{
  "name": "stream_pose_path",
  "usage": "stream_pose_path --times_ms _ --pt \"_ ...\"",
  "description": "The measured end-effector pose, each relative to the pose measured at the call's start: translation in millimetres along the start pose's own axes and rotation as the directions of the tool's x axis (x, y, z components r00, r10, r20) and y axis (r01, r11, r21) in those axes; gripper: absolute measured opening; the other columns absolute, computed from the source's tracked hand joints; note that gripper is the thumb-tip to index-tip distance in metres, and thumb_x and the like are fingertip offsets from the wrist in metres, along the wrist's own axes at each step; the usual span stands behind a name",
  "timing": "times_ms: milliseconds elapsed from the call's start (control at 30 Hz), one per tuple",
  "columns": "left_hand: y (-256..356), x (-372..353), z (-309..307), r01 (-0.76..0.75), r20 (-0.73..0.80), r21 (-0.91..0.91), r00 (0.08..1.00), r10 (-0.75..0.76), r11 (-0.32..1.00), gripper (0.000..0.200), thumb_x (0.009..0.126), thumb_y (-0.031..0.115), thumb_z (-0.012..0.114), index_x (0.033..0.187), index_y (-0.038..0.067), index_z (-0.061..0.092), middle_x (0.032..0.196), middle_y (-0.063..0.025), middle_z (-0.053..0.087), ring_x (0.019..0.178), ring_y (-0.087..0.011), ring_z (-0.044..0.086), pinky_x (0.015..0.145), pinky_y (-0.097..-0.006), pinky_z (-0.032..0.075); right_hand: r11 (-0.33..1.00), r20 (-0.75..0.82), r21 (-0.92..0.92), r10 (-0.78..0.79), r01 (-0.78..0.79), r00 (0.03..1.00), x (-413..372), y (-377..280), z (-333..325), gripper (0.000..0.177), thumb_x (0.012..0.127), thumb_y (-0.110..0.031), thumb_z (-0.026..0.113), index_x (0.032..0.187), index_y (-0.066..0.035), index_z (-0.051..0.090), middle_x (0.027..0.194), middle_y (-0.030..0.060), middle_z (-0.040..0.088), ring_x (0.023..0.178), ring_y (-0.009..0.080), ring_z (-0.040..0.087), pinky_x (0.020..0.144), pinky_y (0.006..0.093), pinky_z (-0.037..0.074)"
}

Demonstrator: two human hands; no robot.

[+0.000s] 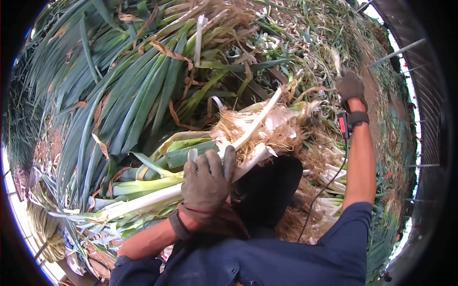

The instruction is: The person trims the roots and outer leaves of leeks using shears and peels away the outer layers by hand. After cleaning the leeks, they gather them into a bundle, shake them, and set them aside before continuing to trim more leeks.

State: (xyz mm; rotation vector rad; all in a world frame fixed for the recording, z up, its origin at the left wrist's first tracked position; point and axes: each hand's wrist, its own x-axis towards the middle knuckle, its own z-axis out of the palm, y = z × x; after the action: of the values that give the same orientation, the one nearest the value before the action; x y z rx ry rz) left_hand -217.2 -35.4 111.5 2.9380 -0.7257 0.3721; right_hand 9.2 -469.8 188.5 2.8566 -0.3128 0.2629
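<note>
My left hand (207, 178), in a brown-grey work glove, is closed around a long leek (143, 201) above my lap. The stalk's white part lies slanting, its green leaves toward the left. A second thin white stalk (260, 117) slants up beyond the fingers, across a clump of roots and pale skins (281, 131). Out to the right, my gloved right hand (352, 88) is raised and closed. A pale strip (337, 59) sticks out above its fingers, and a brown dry strip (317, 89) trails to its left; both look like peeled leaf skin.
A large heap of leeks (138, 95) with roots lies at the left. Peeled scraps (305, 43) cover the ground ahead. Several white-stemmed leeks (336, 176) lie at my right side. A black cable (329, 183) runs from a red-and-black wrist device (343, 125).
</note>
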Motion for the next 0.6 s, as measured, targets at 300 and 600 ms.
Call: stream_pose_path --times_ms 300,600 --pt "3 6 -2 0.012 0.015 0.04 1.0 -0.013 0.999 0.044 0.095 0.02 0.055 0.137 0.01 0.055 0.112 -0.0191 0.058 0.089 -0.0307 0.061 0.078 -0.0479 0.052 0.787 0.371 0.558 -0.52 0.263 0.77 -116 -145 -3 0.051 0.08 -0.038 0.073 0.112 0.001 0.069 0.102 0.0237 0.071 0.096 0.0413 0.068 0.088 0.0458 0.054" --pt "9 -5 7 -0.01 0.007 0.031 1.0 0.01 0.999 0.053 0.095 0.023 0.054 0.146 0.01 0.049 0.117 -0.0212 0.056 0.102 -0.0423 0.06 0.084 -0.0551 0.052 0.955 0.055 -0.269 0.148 -0.128 0.988 -27 35 51 0.031 0.09 -0.029 0.065 0.111 -0.006 0.071 0.107 0.0188 0.073 0.099 0.0375 0.071 0.091 0.0467 0.055"
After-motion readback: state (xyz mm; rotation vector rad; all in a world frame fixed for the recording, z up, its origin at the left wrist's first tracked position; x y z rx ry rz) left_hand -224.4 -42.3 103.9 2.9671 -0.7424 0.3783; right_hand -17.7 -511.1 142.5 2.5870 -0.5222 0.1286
